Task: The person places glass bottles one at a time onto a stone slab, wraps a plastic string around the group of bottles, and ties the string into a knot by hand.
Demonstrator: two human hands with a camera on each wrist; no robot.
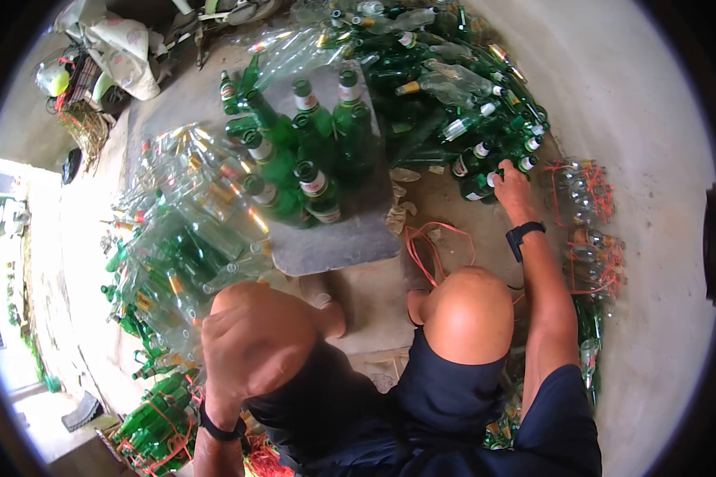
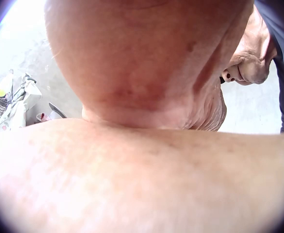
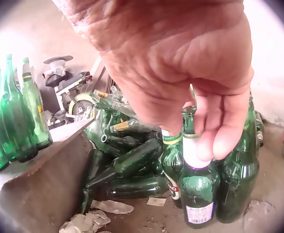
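Note:
In the head view my right hand (image 1: 514, 192) reaches down to a cluster of green glass bottles on the floor at the right. Its fingers curl at the white-labelled neck of a green bottle (image 3: 198, 194), which stands upright between two other green bottles (image 3: 239, 182). The thumb is mostly hidden in the right wrist view. My left hand (image 1: 235, 362) lies idle on the left knee (image 1: 270, 318) and holds nothing. Several green bottles (image 1: 317, 191) stand upright on a low grey bench (image 1: 334, 254) in front of me; a few others lie at its far left.
A large heap of green bottles (image 1: 422, 87) lies behind the bench, and clear bottles (image 1: 187, 207) are piled at the left. Tied bundles of bottles (image 1: 593, 258) line the right wall. Pink cord (image 1: 445, 230) loops across the floor. A motorbike (image 3: 79, 94) stands behind.

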